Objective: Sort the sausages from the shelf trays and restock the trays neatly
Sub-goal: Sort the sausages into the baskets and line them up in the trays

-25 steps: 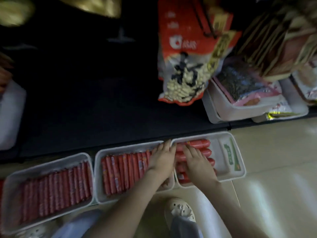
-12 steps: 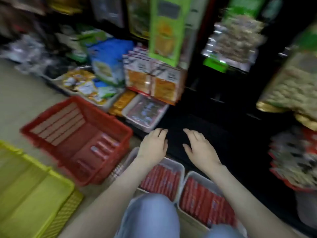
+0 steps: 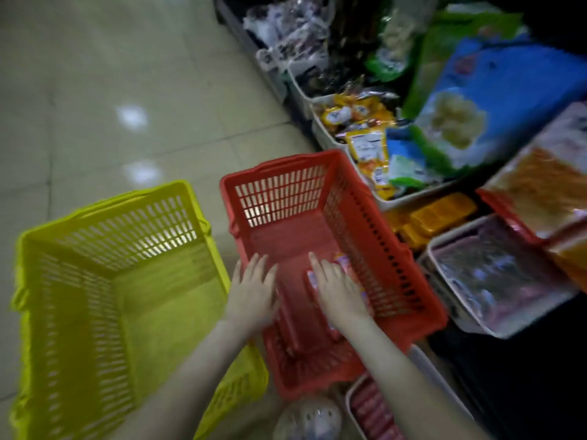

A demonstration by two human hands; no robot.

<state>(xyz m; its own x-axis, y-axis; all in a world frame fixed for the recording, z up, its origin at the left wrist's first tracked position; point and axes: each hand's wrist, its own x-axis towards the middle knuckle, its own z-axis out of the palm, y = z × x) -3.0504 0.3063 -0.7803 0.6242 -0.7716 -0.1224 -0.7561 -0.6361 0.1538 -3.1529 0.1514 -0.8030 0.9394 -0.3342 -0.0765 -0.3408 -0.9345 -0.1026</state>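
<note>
Red basket (image 3: 279,192) between yellow basket (image 3: 127,223) and snack trays (image 3: 317,134); left grip (image 3: 252,293), right grip (image 3: 338,290) spread, latter over sausages (image 3: 344,262).

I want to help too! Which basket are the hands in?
The red basket: the left hand and right hand reach into it. The yellow basket beside it has none.

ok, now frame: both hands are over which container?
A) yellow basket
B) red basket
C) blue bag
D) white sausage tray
B: the left hand and right hand both reach, fingers straight, into the red basket. The right hand is just above the wrapped sausages on the basket floor. The yellow basket only sits beside it.
</note>
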